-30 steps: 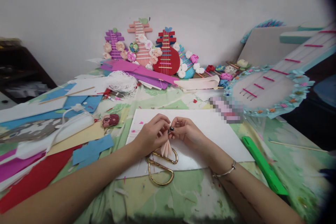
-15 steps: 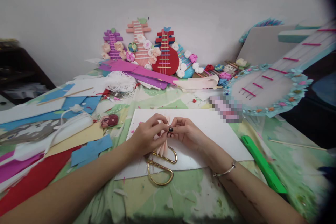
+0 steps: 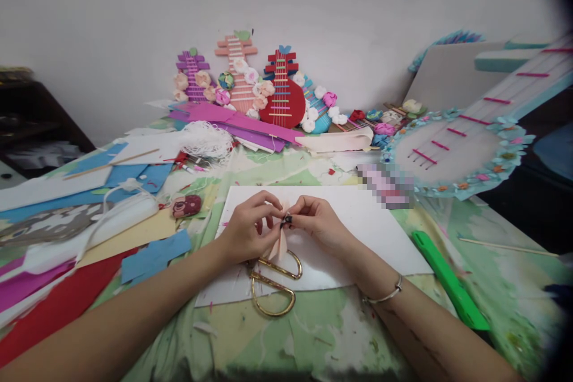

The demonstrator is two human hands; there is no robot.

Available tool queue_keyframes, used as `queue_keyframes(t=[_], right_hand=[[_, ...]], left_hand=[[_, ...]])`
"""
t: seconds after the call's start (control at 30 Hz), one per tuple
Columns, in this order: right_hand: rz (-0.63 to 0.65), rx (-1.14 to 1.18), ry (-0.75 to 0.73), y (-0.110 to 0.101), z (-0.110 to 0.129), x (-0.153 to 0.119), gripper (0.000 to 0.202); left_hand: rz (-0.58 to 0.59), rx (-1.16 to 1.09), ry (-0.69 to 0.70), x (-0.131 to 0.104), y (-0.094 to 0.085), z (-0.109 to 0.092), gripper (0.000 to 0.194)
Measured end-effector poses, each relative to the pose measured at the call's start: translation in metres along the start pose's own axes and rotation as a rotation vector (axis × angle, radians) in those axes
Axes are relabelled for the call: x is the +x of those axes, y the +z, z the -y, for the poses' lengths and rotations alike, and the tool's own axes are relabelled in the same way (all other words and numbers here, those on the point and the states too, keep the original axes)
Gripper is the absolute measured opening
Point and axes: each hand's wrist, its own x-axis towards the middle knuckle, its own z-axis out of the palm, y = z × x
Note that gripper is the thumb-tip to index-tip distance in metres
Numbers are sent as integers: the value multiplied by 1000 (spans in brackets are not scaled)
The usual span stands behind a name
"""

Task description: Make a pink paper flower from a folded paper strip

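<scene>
Both hands (image 3: 250, 224) (image 3: 323, 224) pinch peach paper (image 3: 280, 245), long axis pointing toward gold handles (image 3: 273, 282).

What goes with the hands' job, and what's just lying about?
In the job:
peach paper, pinched by left hand and right hand
white board underneath
gold scissors, probably

Just lying about, it seems:
long green thing
white string
blue pieces
red lute-shaped model

Paper (image 3: 280, 245) over board (image 3: 376, 245), scissors (image 3: 274, 283) across near edge
</scene>
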Motion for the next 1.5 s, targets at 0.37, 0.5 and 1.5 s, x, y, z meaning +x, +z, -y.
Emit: queue_keyframes(t=[0.37, 0.5, 1.5], right_hand=[[-54, -65, -56, 6, 4, 0, 18], [-68, -98, -80, 6, 4, -1, 20], [-166, -301, -309, 14, 5, -7, 12]], left_hand=[[52, -315, -417, 5, 0, 2, 15], [80, -379, -534, 7, 1, 2, 17], [58, -494, -533, 9, 2, -5, 13]])
